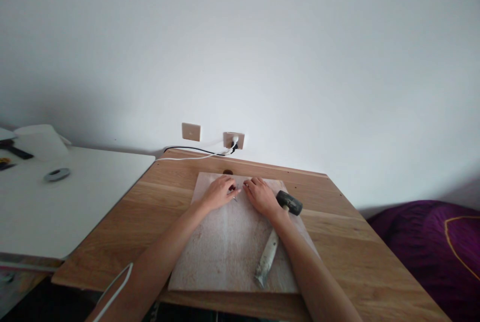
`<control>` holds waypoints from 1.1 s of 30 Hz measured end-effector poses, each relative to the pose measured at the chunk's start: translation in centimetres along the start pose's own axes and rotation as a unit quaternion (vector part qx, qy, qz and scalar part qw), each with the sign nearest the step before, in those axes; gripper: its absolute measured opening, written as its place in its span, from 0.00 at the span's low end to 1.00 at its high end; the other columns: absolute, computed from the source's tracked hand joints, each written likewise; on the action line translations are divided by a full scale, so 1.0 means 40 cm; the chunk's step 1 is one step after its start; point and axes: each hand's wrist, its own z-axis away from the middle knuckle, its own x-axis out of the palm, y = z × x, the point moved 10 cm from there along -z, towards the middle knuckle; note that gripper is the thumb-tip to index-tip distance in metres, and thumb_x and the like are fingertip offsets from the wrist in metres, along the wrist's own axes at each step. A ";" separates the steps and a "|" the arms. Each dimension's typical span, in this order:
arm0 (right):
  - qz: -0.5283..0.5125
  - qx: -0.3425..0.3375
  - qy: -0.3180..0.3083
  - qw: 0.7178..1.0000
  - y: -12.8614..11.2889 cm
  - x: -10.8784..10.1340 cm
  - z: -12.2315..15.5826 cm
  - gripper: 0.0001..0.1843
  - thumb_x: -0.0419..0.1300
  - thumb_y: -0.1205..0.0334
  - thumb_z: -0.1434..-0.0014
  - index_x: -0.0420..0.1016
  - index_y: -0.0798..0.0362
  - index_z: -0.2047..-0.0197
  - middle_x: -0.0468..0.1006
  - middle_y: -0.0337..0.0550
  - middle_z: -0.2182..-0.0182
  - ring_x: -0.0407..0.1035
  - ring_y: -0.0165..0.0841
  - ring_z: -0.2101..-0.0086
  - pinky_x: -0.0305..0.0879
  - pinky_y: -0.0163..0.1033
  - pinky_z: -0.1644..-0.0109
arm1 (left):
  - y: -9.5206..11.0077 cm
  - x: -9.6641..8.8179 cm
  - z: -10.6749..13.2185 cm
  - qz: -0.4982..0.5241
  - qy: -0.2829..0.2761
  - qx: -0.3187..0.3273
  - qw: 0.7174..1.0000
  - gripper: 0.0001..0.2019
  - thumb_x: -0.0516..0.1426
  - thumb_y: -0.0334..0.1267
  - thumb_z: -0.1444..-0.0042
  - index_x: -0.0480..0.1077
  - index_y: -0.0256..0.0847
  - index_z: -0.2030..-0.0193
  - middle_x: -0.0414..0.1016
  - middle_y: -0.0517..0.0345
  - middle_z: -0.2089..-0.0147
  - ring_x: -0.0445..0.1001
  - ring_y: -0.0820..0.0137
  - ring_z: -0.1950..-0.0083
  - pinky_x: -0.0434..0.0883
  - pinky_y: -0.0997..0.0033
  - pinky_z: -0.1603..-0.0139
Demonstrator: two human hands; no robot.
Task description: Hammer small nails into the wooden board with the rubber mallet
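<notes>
Above the far part of a pale wooden board (225,252), my left hand (221,193) is closed in a pinch. Thin, shiny bits show at its fingertips, too small to name. My right hand (259,196) is just to the right, its fingers curled and pressed together near the board's surface. Whatever is at those fingertips is too small to make out. A narrow gap separates the two hands. Beside and partly under my right forearm lies a mallet (267,258) with a black head and a worn whitish handle, resting on the board.
The board lies on a wooden table (142,212) against a white wall. Cables run along the back edge to a wall socket (233,140). At left, a white table (97,182) holds a grey roll of tape (57,175). A purple cushion (412,242) sits at right.
</notes>
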 end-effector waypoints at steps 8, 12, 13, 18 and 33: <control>0.027 0.039 0.003 0.999 0.018 0.008 -0.019 0.11 0.54 0.60 0.28 0.77 0.54 0.57 0.81 0.55 0.57 0.73 0.43 0.53 0.68 0.43 0.49 | 0.025 0.014 -0.003 -0.021 -0.023 0.044 0.999 0.10 0.56 0.36 0.32 0.74 0.42 0.47 0.78 0.50 0.48 0.73 0.61 0.43 0.69 0.59 0.38; 0.028 0.036 0.004 0.999 0.017 0.011 -0.020 0.10 0.56 0.61 0.28 0.77 0.52 0.58 0.81 0.54 0.58 0.73 0.43 0.53 0.68 0.42 0.51 | 0.034 0.020 -0.008 -0.013 -0.045 0.054 0.997 0.12 0.54 0.30 0.33 0.77 0.42 0.49 0.81 0.51 0.51 0.75 0.62 0.46 0.70 0.59 0.39; 0.028 0.034 0.005 0.999 0.016 0.010 -0.020 0.09 0.56 0.61 0.28 0.77 0.52 0.58 0.81 0.54 0.58 0.73 0.42 0.53 0.68 0.42 0.51 | 0.032 0.018 -0.009 -0.012 -0.043 0.050 0.998 0.13 0.54 0.29 0.33 0.77 0.42 0.50 0.81 0.51 0.51 0.75 0.62 0.46 0.70 0.60 0.40; 0.029 0.024 0.001 0.999 0.007 0.006 -0.024 0.09 0.55 0.64 0.29 0.77 0.54 0.57 0.80 0.55 0.57 0.73 0.43 0.52 0.68 0.43 0.50 | 0.011 0.024 -0.028 -0.009 -0.056 0.027 0.998 0.11 0.56 0.26 0.36 0.79 0.41 0.55 0.82 0.52 0.54 0.76 0.62 0.49 0.70 0.64 0.44; -0.007 -0.023 -0.002 1.000 -0.012 0.003 -0.020 0.09 0.56 0.73 0.33 0.77 0.54 0.56 0.79 0.52 0.56 0.71 0.41 0.52 0.67 0.42 0.47 | -0.029 0.047 -0.066 -0.008 -0.078 0.008 0.997 0.13 0.57 0.23 0.39 0.81 0.41 0.58 0.81 0.53 0.59 0.78 0.65 0.54 0.71 0.69 0.50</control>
